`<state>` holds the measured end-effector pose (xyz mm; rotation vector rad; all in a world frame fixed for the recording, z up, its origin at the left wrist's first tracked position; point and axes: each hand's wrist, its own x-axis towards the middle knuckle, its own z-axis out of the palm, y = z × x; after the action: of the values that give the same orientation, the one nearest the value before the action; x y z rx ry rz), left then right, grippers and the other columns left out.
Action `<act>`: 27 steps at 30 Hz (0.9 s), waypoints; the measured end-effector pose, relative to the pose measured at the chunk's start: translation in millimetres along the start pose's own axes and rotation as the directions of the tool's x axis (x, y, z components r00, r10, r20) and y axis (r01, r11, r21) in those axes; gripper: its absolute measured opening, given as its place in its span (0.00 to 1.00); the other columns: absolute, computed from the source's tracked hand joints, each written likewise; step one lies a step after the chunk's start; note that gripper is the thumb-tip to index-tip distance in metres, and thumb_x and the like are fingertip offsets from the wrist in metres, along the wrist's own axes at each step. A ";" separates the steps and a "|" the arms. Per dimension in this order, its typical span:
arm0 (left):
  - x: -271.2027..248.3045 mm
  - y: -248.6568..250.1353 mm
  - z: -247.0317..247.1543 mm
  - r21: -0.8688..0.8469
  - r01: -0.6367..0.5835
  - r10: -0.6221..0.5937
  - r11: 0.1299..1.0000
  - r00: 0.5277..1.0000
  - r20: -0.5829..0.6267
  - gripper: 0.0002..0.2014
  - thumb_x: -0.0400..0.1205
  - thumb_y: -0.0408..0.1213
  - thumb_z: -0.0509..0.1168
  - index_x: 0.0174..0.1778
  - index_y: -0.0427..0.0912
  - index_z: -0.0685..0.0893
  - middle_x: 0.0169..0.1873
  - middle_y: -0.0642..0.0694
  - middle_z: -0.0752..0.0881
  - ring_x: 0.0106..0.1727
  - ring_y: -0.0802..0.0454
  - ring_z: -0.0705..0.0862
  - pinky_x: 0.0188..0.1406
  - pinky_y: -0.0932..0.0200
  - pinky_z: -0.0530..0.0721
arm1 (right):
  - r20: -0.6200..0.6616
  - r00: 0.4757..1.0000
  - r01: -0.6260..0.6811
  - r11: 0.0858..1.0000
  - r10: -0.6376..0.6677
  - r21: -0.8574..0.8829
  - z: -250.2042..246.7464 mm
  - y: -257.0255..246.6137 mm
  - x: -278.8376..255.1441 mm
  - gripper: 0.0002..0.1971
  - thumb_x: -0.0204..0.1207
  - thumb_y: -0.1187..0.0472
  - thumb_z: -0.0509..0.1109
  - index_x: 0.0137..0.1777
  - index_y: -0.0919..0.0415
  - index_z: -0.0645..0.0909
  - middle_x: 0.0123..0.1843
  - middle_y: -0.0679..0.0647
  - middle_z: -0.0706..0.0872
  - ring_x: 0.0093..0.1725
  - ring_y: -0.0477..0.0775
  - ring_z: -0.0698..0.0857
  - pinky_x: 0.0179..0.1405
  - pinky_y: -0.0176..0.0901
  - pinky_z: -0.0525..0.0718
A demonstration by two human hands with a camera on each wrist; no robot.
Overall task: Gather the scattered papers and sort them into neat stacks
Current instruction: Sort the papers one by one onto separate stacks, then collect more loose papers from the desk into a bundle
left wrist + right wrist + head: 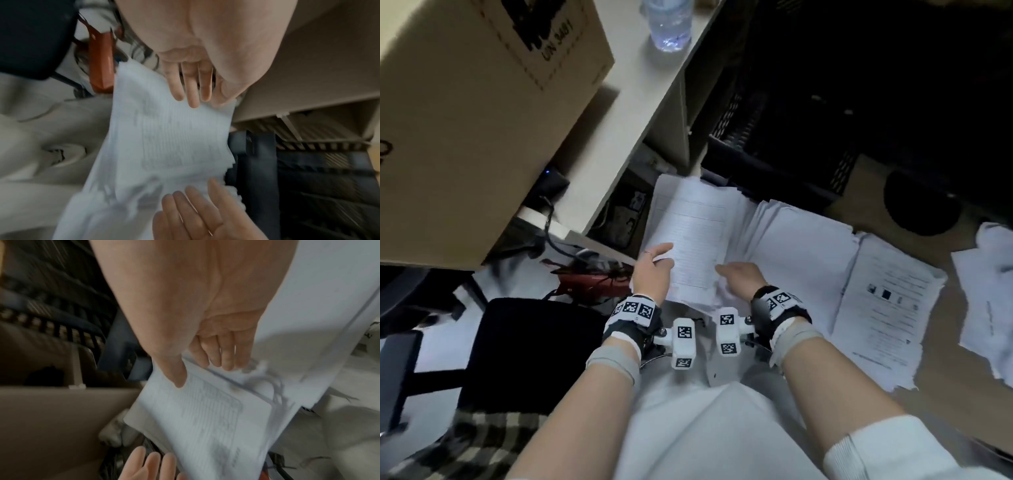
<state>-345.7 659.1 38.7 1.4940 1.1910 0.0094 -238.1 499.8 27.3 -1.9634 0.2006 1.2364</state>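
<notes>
both hands on the bundle now, lifted over the lap. left hand pinches one side edge, thumb on top, fingers beneath; right hand clamps the other likewise, probably squaring sheets before stacking. sorted piles wait on the floor just beside.

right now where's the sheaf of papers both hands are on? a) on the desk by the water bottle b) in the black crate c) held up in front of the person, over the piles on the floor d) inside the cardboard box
c: the left hand and right hand hold the sheaf of papers by its near edge, above the paper piles on the floor.
</notes>
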 end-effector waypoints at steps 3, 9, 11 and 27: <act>-18.5 24.3 53.4 -0.043 -0.045 0.050 0.998 0.989 0.137 0.15 0.82 0.26 0.66 0.59 0.50 0.87 0.56 0.52 0.88 0.48 0.53 0.86 0.50 0.60 0.86 | -0.080 0.997 0.012 0.988 0.001 0.156 -47.7 12.3 -27.6 0.16 0.81 0.59 0.70 0.63 0.68 0.84 0.56 0.58 0.85 0.53 0.58 0.85 0.57 0.50 0.83; -76.9 61.0 168.6 -0.079 -0.155 0.173 0.985 0.922 0.346 0.15 0.80 0.22 0.63 0.57 0.41 0.88 0.54 0.44 0.90 0.44 0.53 0.89 0.47 0.56 0.85 | -0.238 0.971 0.104 0.860 0.021 0.500 -151.3 74.1 -82.9 0.14 0.81 0.67 0.68 0.66 0.68 0.82 0.50 0.61 0.85 0.45 0.56 0.84 0.36 0.42 0.74; -99.4 61.7 199.2 -0.074 -0.159 0.176 0.984 0.909 0.378 0.13 0.82 0.23 0.63 0.56 0.40 0.87 0.51 0.43 0.90 0.44 0.49 0.88 0.45 0.56 0.83 | -0.260 0.965 0.113 0.820 0.045 0.561 -178.9 101.5 -99.3 0.11 0.82 0.67 0.67 0.63 0.65 0.82 0.52 0.62 0.85 0.47 0.58 0.84 0.38 0.41 0.74; -297.3 43.3 473.2 0.142 -0.197 0.070 0.970 0.788 0.612 0.15 0.82 0.26 0.61 0.62 0.33 0.84 0.46 0.38 0.88 0.42 0.47 0.87 0.38 0.58 0.86 | -0.406 0.897 0.207 0.647 0.173 0.734 -418.5 341.2 -181.4 0.12 0.84 0.64 0.66 0.66 0.60 0.80 0.55 0.58 0.87 0.48 0.53 0.85 0.51 0.48 0.82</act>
<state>-180.5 125.7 86.3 1.5848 0.5699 -0.4761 -214.4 -66.7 81.8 -1.4162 0.8068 0.4889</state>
